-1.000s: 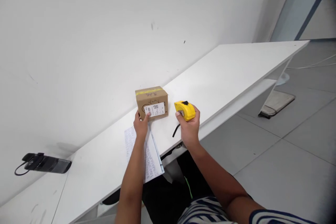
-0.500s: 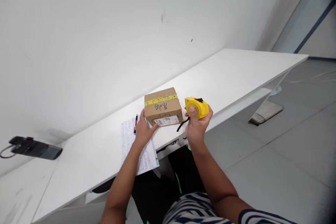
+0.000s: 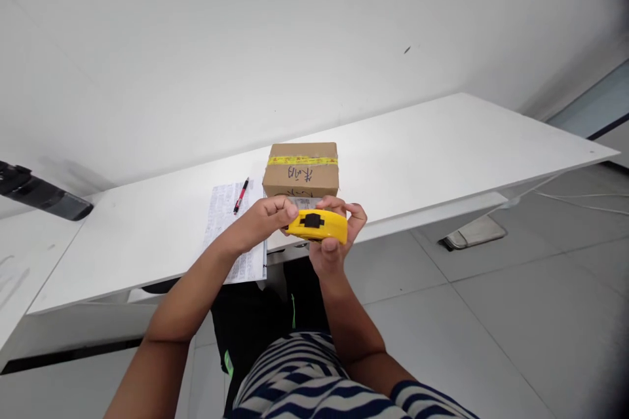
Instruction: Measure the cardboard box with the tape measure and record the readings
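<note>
A yellow tape measure (image 3: pixel 317 226) with a black button is held in front of me, just off the near edge of the white table (image 3: pixel 417 144). My right hand (image 3: pixel 334 245) wraps around it from below and behind. My left hand (image 3: pixel 268 219) pinches at its left end, fingers closed. Right behind the tape measure, a small cardboard box (image 3: pixel 301 170) with yellow tape and handwriting on top rests on the table; neither hand touches it.
A printed sheet of paper (image 3: pixel 230 222) lies left of the box, with a red and black pen (image 3: pixel 240 195) on it. A dark device (image 3: pixel 42 193) lies at the far left by the wall. Grey tiled floor and a flat pad (image 3: pixel 474 232) are to the right.
My left hand has left the box and come to the tape measure's left end. My right hand has turned the tape measure flat, button up. The view has swung to face the box.
</note>
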Demonstrator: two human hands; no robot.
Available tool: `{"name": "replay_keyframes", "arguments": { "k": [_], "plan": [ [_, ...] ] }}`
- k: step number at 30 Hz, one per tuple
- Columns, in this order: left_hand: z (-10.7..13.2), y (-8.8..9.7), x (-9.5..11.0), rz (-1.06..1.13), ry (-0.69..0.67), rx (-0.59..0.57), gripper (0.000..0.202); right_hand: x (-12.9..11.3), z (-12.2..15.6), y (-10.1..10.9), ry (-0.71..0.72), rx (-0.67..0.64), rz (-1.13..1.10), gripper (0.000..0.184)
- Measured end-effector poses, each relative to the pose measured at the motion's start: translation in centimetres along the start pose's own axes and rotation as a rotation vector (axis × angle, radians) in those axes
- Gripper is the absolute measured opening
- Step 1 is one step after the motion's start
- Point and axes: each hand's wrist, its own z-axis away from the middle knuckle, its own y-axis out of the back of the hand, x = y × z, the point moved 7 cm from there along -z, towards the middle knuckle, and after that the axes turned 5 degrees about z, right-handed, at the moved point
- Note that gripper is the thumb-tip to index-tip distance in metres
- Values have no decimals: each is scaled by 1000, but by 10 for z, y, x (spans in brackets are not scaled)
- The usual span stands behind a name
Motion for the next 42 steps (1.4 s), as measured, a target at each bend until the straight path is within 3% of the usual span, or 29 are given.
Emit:
{"name": "replay_keyframes", "arguments": {
  "k": [7,10,13,15,18,21,23,25,28,31,33,38,42],
  "plan": [
    [-2,4,-16,6,66,-6,60,5,-14,8,12,-99,75,70],
    [-9,4,-13,11,36,36,58,5,-19,14,11,-124,117,66],
    [-23,12,-1,49,-3,45,53,8,-34,31,-45,-57,124,82],
    [-38,33,9,102,-53,82,49,10,-55,51,-79,59,109,89],
    [-62,92,17,162,-140,269,43,14,-96,88,-130,253,122,76],
    [-81,147,-1,181,-90,423,39,17,-137,119,-158,375,188,68],
    [-90,163,-21,150,12,412,40,24,-157,126,-186,383,227,72],
    [-94,161,-37,87,98,340,43,35,-167,121,-228,327,257,75],
    [-99,137,-43,-7,140,232,40,46,-164,91,-263,168,283,72],
    [-102,118,-41,-63,172,254,51,41,-154,59,-208,52,332,65],
    [-102,114,-40,-81,207,289,55,34,-149,49,-162,26,371,62],
    [-97,114,-39,-133,189,241,50,38,-150,58,-195,28,339,63],
    [-90,117,-22,-243,112,244,43,37,-150,75,-239,91,305,75]
  ]
}}
